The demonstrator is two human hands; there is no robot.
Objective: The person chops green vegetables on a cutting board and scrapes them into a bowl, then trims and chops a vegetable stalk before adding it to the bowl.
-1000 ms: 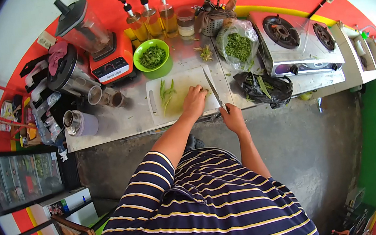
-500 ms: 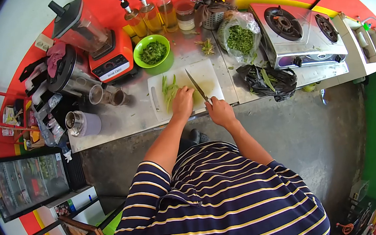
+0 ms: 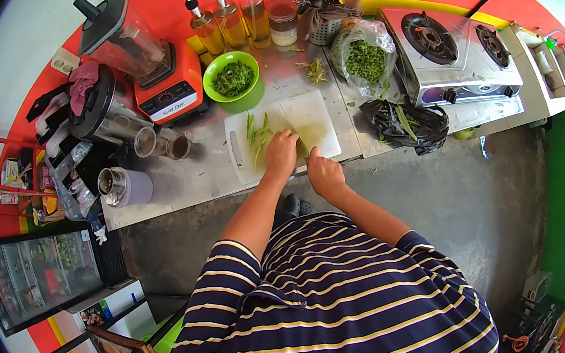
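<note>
My right hand (image 3: 326, 172) is wrapped round the handle of a kitchen knife (image 3: 300, 136), whose blade points away from me over a white cutting board (image 3: 321, 115). Beside the blade, my left hand (image 3: 282, 152) is closed with its fingertips down on the board; what they pinch is hidden. Long green strips of a vegetable (image 3: 258, 136) lie on the board just left of that hand. Behind the board stands a green bowl (image 3: 243, 98) of chopped greens (image 3: 233, 78).
An orange blender (image 3: 170, 91) and a lidded cup (image 3: 126, 186) stand left. Pump bottles (image 3: 229, 25) line the back. To the right are a plastic bag of chopped greens (image 3: 366, 61), a black plastic bag (image 3: 411, 126), a gas stove (image 3: 453, 55) and trimmed scraps (image 3: 313, 71).
The knife has turned from a leftward slant to more upright and edge-on, closer to my left hand. My right hand has tilted with it. The view has shifted slightly.
</note>
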